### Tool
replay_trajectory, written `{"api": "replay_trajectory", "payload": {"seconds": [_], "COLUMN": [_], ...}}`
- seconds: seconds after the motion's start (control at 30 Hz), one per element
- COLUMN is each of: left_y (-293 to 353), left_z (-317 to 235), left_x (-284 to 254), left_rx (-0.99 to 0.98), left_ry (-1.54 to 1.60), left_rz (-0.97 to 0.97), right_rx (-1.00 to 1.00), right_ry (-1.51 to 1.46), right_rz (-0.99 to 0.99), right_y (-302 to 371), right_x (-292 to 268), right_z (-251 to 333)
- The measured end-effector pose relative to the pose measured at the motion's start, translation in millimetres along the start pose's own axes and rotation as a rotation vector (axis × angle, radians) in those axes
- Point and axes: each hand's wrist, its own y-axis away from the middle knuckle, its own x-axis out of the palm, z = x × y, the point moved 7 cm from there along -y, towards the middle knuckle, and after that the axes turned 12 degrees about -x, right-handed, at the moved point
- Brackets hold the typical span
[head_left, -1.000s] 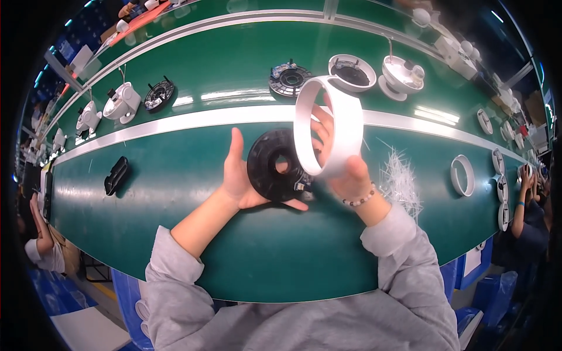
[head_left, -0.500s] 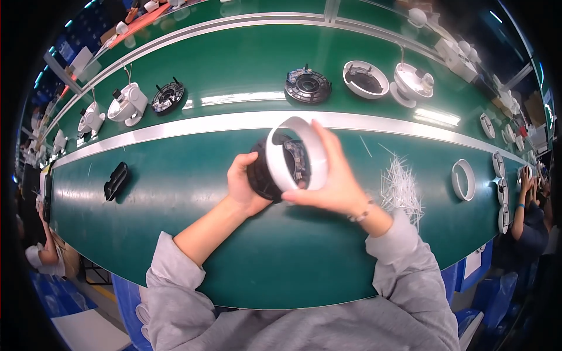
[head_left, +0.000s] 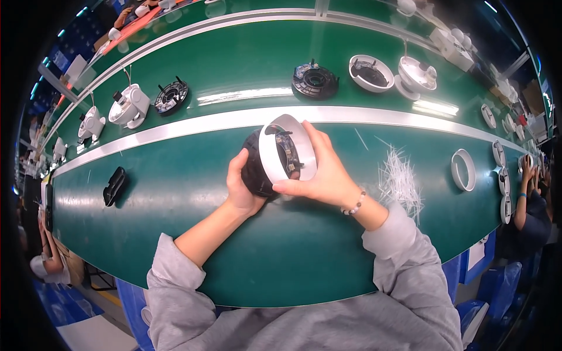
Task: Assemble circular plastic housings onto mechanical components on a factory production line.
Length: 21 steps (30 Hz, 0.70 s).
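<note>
My left hand (head_left: pixel 243 186) is closed around a round black housing (head_left: pixel 253 167) in front of my chest. Its inner side, with a small circuit board (head_left: pixel 287 150), faces right. My right hand (head_left: pixel 328 169) grips a white ring-shaped cover (head_left: pixel 270 153), thumb at the lower rim and fingers on the far side. The two parts overlap and are tilted; whether the cover is fully seated on the housing, I cannot tell.
Thin white strips (head_left: pixel 400 178) lie piled right of my hands. Beyond them are another white ring (head_left: pixel 463 170) and several more covers (head_left: pixel 504 181). A black plastic part (head_left: pixel 116 186) lies left. Housings and white units, including a black disc (head_left: pixel 315 81), sit behind the metal rail (head_left: pixel 234 121).
My right hand has moved the white cover slightly left, closer against the black housing. On the surface beyond the rail, the black discs and white units have shifted slightly right.
</note>
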Motion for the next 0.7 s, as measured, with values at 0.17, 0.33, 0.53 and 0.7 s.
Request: {"api": "replay_trajectory", "payload": {"seconds": [0.17, 0.33, 0.53, 0.7], "left_y": [5.1, 7.2, 14.7, 21.3], "left_z": [-3.4, 1.7, -4.0, -10.1], "left_x": [-12.3, -19.4, -24.3, -28.1], "left_rx": [0.038, 0.029, -0.051, -0.071], "left_ry": [-0.010, 0.003, -0.036, -0.026], "left_rz": [0.028, 0.050, 0.081, 0.188], "right_rx": [-0.080, -0.125, -0.158, -0.302], "right_ry": [0.037, 0.232, 0.302, 0.304], "right_rz": [0.037, 0.110, 0.066, 0.009], "right_y": [-0.4, -6.9, -12.5, -14.5], "right_x": [19.3, 36.7, 44.5, 51.8], "right_z": [18.8, 24.1, 33.3, 52.9]}}
